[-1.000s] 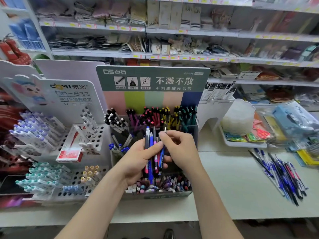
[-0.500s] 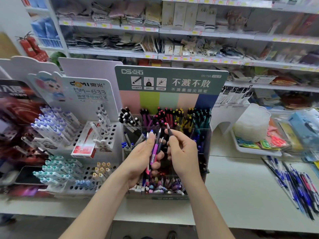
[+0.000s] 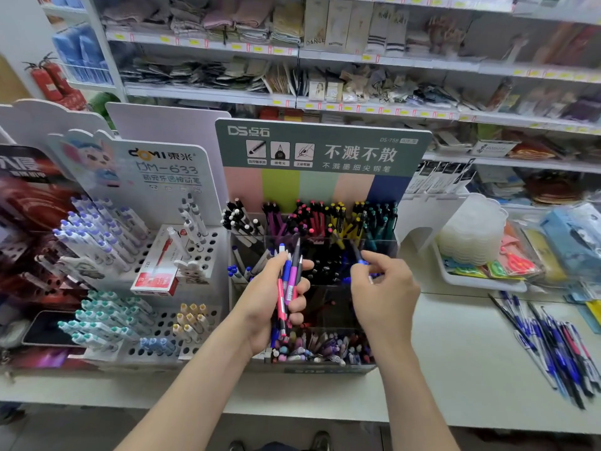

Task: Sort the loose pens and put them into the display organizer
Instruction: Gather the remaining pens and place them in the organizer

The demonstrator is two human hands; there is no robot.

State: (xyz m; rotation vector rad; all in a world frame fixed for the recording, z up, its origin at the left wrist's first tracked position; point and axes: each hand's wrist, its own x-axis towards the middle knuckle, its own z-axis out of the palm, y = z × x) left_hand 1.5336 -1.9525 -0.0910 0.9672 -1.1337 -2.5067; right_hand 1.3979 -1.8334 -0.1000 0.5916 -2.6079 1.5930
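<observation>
a bundle of pens (image 3: 290,281) is gripped near upright, clicker ends up, by the left hand (image 3: 268,302) before the display organizer (image 3: 331,307); one blue pen (image 3: 360,257), tilted away-left, is pinched by the right hand (image 3: 385,291) above it.

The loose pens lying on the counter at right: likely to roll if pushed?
Probably: the loose pens look slim and round, lying unrestrained on the smooth counter. Likely stiff and light, so a bunch should lift easily.

At least four pens (image 3: 290,281) in left hand (image 3: 263,304), one blue pen (image 3: 359,258) in right hand (image 3: 383,294), one red-and-white box (image 3: 156,275), two fire extinguishers (image 3: 48,81)
</observation>
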